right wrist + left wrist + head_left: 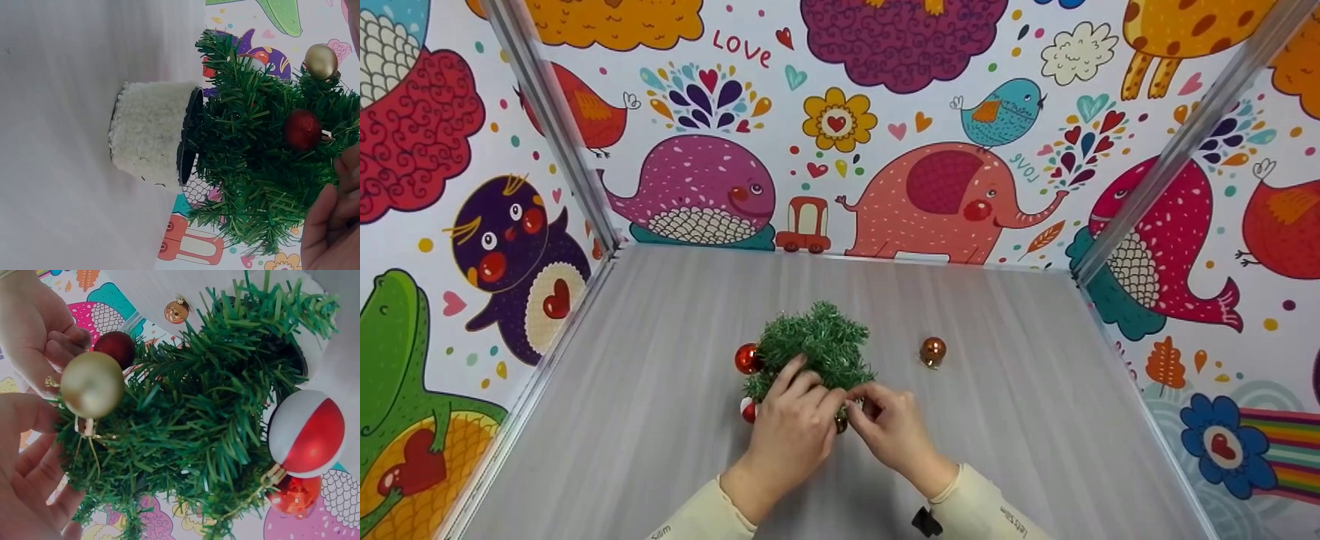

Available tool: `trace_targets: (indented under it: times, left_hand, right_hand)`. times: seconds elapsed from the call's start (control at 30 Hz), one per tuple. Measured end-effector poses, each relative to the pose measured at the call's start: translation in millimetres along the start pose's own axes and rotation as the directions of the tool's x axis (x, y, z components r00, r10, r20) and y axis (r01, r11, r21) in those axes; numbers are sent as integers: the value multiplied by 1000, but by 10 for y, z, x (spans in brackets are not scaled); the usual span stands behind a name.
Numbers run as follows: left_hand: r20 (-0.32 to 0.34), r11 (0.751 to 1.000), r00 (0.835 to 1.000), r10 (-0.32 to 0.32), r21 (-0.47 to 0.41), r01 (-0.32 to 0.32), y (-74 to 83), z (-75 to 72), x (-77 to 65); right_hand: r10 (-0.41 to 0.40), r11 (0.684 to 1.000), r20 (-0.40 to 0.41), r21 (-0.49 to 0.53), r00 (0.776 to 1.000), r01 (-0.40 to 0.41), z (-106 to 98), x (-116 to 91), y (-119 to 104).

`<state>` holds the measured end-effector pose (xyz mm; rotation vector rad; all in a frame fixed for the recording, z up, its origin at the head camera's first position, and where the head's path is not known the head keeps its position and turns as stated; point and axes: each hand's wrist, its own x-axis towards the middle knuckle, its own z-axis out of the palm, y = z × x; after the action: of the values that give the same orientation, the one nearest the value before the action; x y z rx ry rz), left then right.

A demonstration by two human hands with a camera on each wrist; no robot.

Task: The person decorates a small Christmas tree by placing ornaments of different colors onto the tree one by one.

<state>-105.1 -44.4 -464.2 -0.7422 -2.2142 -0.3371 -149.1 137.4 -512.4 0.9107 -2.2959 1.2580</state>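
Note:
A small green Christmas tree [817, 334] stands in a fluffy white pot [149, 132], seen sideways in the right wrist view. My left hand [793, 429] holds its upper branches, fingers bent among the needles. Close beside it, my right hand [901, 431] brings thumb and forefinger together at the cap end of a dark red bauble [302, 130]; its string cannot be made out. A matte gold bauble [91, 387] hangs near both hands. On the tree's left side are a red-and-white bauble [306, 433] and a shiny red bauble [747, 358].
A copper-coloured bauble [933, 350] lies on the grey tabletop [997, 420], to the right of the tree. Printed cartoon panels [840, 187] with metal corner posts [556, 127] enclose the table at the back and both sides.

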Motion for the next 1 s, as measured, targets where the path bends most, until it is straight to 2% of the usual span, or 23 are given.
trace_targets:
  times: [0.2,0.47,0.6,0.83,1.0]
  left_hand:
    - [-6,1000,1000,-4,0,4,-3,-2,2]
    - [3,1000,1000,4,5,-4,-2,-3,-8]
    - [16,1000,1000,-1,8,0,-7,-14,-13]
    - [28,1000,1000,13,18,-13,-10,-13,-12]
    - [15,999,999,32,-22,-32,-33,-35,-23]
  right_hand:
    - [18,996,44,-83,999,-14,14,-34,-20]
    - [-63,979,86,-186,994,78,4,-87,-25]
    - [-87,977,65,-188,994,98,9,-87,-29]
    - [-67,987,50,-146,997,74,-3,-83,-44]
    - [-123,987,-7,-103,992,121,-37,-86,-44]
